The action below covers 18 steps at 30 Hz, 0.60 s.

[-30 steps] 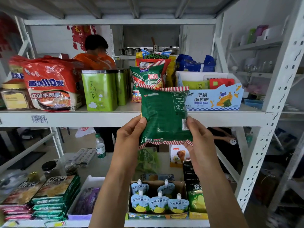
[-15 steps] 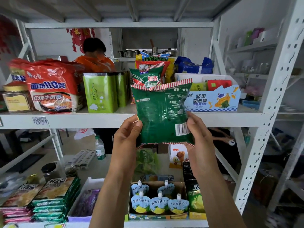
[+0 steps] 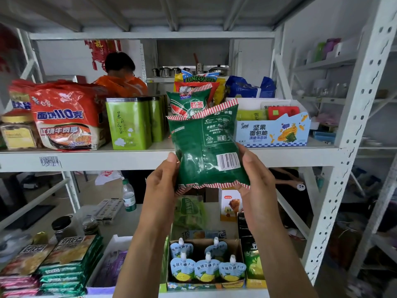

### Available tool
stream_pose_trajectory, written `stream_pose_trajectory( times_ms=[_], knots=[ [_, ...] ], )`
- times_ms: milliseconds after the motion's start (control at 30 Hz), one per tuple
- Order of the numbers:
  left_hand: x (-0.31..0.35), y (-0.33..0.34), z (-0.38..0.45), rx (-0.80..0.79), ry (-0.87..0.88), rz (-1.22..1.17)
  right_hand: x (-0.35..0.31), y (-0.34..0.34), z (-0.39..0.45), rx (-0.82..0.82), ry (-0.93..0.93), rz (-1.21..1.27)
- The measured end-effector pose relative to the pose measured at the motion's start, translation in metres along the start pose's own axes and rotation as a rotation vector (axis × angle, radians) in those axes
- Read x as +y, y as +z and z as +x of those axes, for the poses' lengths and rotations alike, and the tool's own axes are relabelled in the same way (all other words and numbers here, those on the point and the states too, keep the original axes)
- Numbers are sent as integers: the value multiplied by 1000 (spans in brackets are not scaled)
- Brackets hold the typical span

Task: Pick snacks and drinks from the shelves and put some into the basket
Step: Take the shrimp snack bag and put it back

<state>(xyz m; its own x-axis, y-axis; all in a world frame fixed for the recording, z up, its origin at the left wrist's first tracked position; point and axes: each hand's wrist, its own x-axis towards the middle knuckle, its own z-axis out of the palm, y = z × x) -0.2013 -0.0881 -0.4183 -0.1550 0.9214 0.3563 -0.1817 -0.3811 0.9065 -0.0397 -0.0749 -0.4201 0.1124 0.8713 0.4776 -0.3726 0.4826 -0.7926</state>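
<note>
i hold the green snack bag (image 3: 206, 147) at 12 o'clock, back toward me to read; left hand (image 3: 163, 181) and right hand (image 3: 255, 179) fingers pinch its lower corners

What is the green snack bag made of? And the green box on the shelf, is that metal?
The green snack bag looks like thin glossy plastic film: it crinkles, shines, and has crimped striped ends. The green tea tin seems to be painted metal, given its silvery lid rim and stiff straight sides.
</note>
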Motion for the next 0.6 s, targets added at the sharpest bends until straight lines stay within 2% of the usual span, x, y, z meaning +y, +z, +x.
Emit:
stream_pose_trajectory(
  times_ms=[67,133,233,300,367,433,500,600],
  knots=[
    [0,1,0,-13,31,9,2,1,1,10,0,5],
    [0,1,1,13,57,-24,6,2,2,55,-45,-97],
    [2,2,1,85,109,-74,10,5,-2,178,-232,-353],
    [4,3,2,130,152,-67,8,9,-7,220,-396,-427],
    [6,4,4,149,184,-78,5,15,-11,166,-537,-490],
    [8,7,5,141,205,-109,4,23,-11,41,-605,-555],
    [10,11,5,104,230,-121,6,30,-8,-67,-591,-594],
    [12,18,4,44,275,-109,11,37,-3,-102,-532,-581]
  ],
)
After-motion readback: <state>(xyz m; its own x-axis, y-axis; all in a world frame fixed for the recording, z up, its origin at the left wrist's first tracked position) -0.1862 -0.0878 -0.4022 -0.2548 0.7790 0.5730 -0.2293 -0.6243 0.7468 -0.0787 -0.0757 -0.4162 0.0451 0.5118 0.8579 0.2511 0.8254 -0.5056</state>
